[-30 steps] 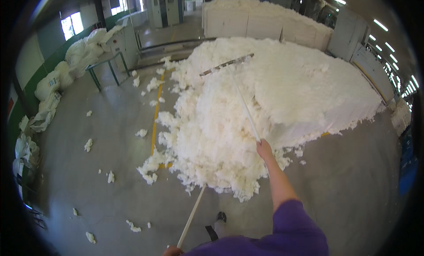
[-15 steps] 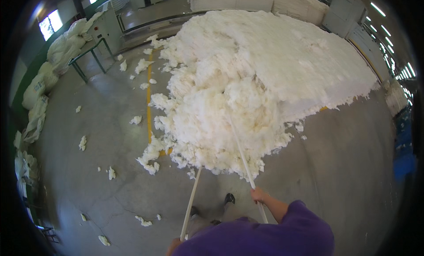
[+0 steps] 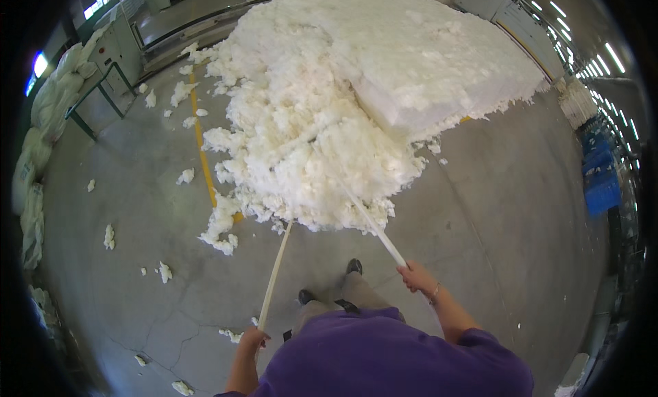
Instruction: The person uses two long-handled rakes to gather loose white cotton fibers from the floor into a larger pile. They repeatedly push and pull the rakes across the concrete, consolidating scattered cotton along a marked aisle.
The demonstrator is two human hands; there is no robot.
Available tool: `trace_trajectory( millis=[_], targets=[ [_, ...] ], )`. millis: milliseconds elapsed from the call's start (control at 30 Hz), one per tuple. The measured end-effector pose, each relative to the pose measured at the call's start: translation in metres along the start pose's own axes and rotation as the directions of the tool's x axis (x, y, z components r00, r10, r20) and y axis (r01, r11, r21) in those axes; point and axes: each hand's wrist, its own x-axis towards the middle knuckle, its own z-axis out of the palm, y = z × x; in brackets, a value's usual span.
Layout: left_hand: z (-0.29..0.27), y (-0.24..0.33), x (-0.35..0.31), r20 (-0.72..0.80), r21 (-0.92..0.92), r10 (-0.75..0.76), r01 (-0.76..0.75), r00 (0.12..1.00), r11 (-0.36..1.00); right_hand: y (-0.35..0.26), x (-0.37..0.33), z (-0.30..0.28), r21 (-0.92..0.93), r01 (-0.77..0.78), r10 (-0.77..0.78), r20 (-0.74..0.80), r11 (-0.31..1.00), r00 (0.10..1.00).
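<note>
A large heap of fluffy white fibre [image 3: 288, 136], like loose cotton, lies in front of me. My left hand [image 3: 255, 339] is closed round a long pale stick [image 3: 275, 273], whose far end meets the heap's near edge. With my right hand [image 3: 417, 278] I grip a second pale stick [image 3: 378, 231]. It slants up and leftward over the near fibre, and its far tip blends into the white, so I cannot tell how deep it goes. Behind the loose fibre, to the right, stands a flatter, denser slab of the same material [image 3: 439, 88] with a steep cut side.
Small white tufts [image 3: 164, 272] are scattered over the grey floor [image 3: 493, 260] at the left. A yellow line [image 3: 203, 150] runs beside the heap. Further left stand a green rail [image 3: 96, 105] and stuffed white sacks [image 3: 34, 157]. Blue containers [image 3: 601, 181] line the right side.
My view has shifted, so the heap sits higher and further left. Both hands have come more fully into view. The loose fibre beneath the right stick has changed shape.
</note>
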Motion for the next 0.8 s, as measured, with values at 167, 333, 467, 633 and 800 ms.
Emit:
trace_trajectory(
  millis=[167,333,467,633,800],
  targets=[
    [0.000,-0.025,-0.032,0.040,0.000,0.089,-0.090,0.995,0.996,-0.016,-0.043,0.007,0.002,0.093,-0.092,-0.111,0.996,0.990],
    [0.028,-0.034,-0.103,-0.120,-0.082,0.034,-0.044,0.992,0.996,-0.003,-0.080,-0.010,0.241,0.100,-0.079,-0.095,0.965,0.992],
    [0.048,-0.031,-0.151,-0.177,-0.032,0.016,-0.022,0.984,0.999,0.017,-0.109,-0.033,0.441,0.065,-0.076,0.006,0.895,0.997],
    [0.053,-0.060,-0.183,-0.143,-0.250,-0.108,0.070,0.984,0.966,0.055,-0.140,-0.044,0.534,0.054,-0.080,0.025,0.844,0.997],
    [0.005,-0.111,-0.180,-0.152,-0.197,-0.113,0.082,0.982,0.977,0.079,-0.162,-0.030,0.531,0.034,-0.032,-0.013,0.847,0.999]
  ],
)
